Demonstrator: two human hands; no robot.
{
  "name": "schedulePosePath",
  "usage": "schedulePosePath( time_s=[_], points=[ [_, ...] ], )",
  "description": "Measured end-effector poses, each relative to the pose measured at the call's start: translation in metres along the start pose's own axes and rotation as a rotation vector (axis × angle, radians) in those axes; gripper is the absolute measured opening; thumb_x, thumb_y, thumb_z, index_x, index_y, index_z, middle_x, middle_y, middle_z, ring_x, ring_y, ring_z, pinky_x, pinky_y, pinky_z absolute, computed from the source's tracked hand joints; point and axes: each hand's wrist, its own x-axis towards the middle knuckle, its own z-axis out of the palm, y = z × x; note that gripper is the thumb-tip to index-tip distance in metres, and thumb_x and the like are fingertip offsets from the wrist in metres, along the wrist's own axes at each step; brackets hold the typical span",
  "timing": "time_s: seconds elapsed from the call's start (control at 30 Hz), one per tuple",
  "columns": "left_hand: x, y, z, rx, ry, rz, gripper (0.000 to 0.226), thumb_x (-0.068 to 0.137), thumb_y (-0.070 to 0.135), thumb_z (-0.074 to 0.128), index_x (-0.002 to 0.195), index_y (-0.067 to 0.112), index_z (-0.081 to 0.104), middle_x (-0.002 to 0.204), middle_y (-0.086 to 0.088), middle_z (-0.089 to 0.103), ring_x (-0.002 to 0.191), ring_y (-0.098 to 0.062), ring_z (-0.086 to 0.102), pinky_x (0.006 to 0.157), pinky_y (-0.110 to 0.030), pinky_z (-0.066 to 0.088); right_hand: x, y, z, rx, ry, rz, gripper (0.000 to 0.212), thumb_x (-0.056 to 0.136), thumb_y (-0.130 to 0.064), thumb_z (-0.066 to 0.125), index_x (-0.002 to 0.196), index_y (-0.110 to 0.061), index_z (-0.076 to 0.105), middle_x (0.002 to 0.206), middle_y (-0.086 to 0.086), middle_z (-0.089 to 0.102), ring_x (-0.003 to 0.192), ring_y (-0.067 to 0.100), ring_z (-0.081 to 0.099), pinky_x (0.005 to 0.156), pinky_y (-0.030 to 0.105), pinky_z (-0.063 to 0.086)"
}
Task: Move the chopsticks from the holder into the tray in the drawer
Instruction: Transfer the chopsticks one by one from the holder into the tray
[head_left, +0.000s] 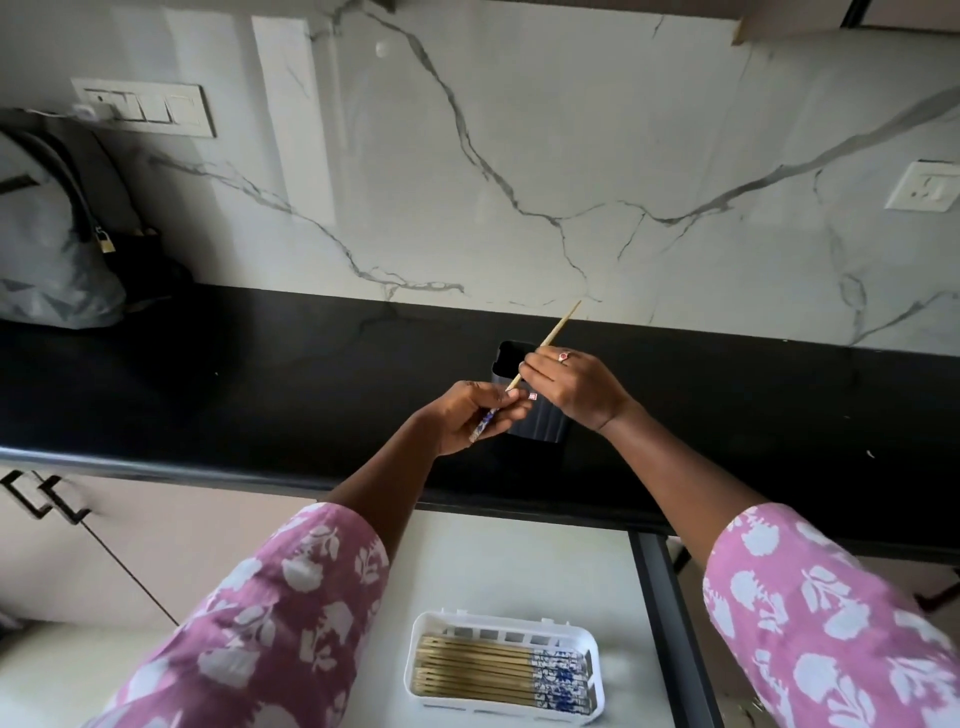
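Observation:
A wooden chopstick (558, 327) with a blue-and-white patterned end slants over the dark ribbed holder (540, 423) on the black counter. My left hand (475, 415) pinches its patterned end. My right hand (566, 382), wearing a ring, pinches its shaft higher up; the thin tip points up and to the right. The holder stands partly hidden behind both hands. Below, in the open drawer (519, 561), a white plastic tray (423, 636) holds several chopsticks (478, 670) lying side by side, patterned ends to the right.
A grey bag (47, 249) with a small padlock sits at the far left of the counter (260, 374). Switch plates are on the marble wall. Cabinet handles (41, 496) are at the left below the counter. The drawer's dark side rail (670, 623) runs along its right.

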Motion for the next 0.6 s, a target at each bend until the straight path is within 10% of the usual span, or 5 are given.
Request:
schedulePosePath(
  time_s=[0.2, 0.47, 0.6],
  points=[
    [0.001, -0.012, 0.008, 0.007, 0.05, 0.083, 0.017, 0.092, 0.004, 0.053, 0.092, 0.006, 0.069, 0.084, -0.004, 0.075, 0.075, -0.01, 0.071, 0.064, -0.02, 0.057, -0.003, -0.031, 0.003, 0.096, 0.14, 0.656, 0.015, 0.077, -0.003, 0.073, 0.092, 0.002, 0.072, 0.086, 0.014, 0.073, 0.078, 0.027, 0.072, 0.066, 0.035, 0.061],
    [0.001, -0.026, 0.012, 0.168, 0.165, 0.103, 0.013, 0.09, 0.005, 0.056, 0.091, 0.008, 0.069, 0.08, 0.0, 0.075, 0.076, -0.009, 0.072, 0.062, -0.02, 0.056, 0.002, -0.049, 0.019, 0.91, 0.303, 1.564, 0.032, 0.083, -0.017, 0.069, 0.108, 0.004, 0.066, 0.093, 0.018, 0.073, 0.074, 0.019, 0.069, 0.068, 0.022, 0.056],
    [0.005, -0.039, 0.012, 0.257, 0.224, 0.11, 0.008, 0.089, 0.007, 0.061, 0.09, 0.009, 0.068, 0.081, -0.001, 0.074, 0.074, -0.007, 0.071, 0.063, -0.018, 0.055, 0.0, -0.054, 0.029, 1.206, 0.414, 1.722, 0.028, 0.082, -0.008, 0.07, 0.104, 0.009, 0.066, 0.082, 0.014, 0.068, 0.067, 0.013, 0.066, 0.064, 0.018, 0.058]
  ],
)
